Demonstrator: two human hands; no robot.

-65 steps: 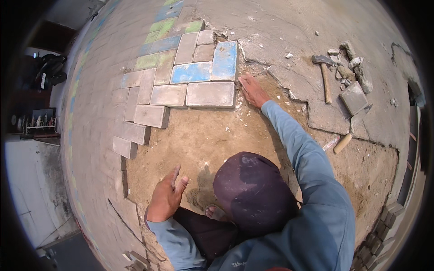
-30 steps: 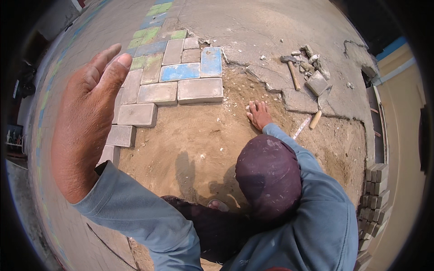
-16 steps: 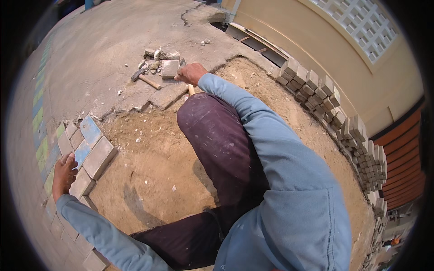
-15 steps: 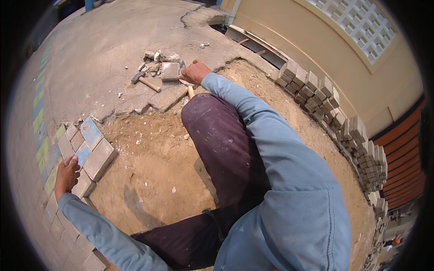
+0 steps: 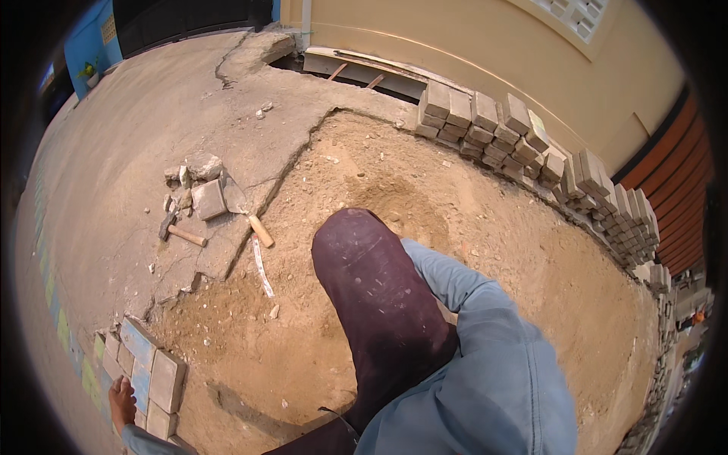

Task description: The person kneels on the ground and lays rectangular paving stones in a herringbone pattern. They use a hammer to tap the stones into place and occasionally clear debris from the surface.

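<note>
My left hand [image 5: 122, 402] rests by the laid paving blocks [image 5: 164, 379] at the lower left, its fingers curled in with nothing visible in them. Behind my raised knee [image 5: 368, 258] the right forearm [image 5: 440, 273] passes out of sight, so that hand is hidden. A trowel with a wooden handle [image 5: 262, 232] lies on the broken concrete edge, its blade beside a loose paving block [image 5: 208, 199]. Left of it lies a hammer [image 5: 184, 233] with a wooden handle. A thin white strip [image 5: 262, 268] stretches over the sand below the trowel.
Rubble chunks [image 5: 202, 166] sit behind the loose block. Bare sand [image 5: 250, 341] fills the bed between jagged concrete [image 5: 136, 205] and the wall. Stacked paving blocks [image 5: 485, 121] line the beige wall [image 5: 425, 38]. An open drain gap [image 5: 356, 72] runs at its foot.
The view has swung rightward. My right hand has left the trowel beside the loose block and gone behind the knee. The left hand stays by the laid blocks.
</note>
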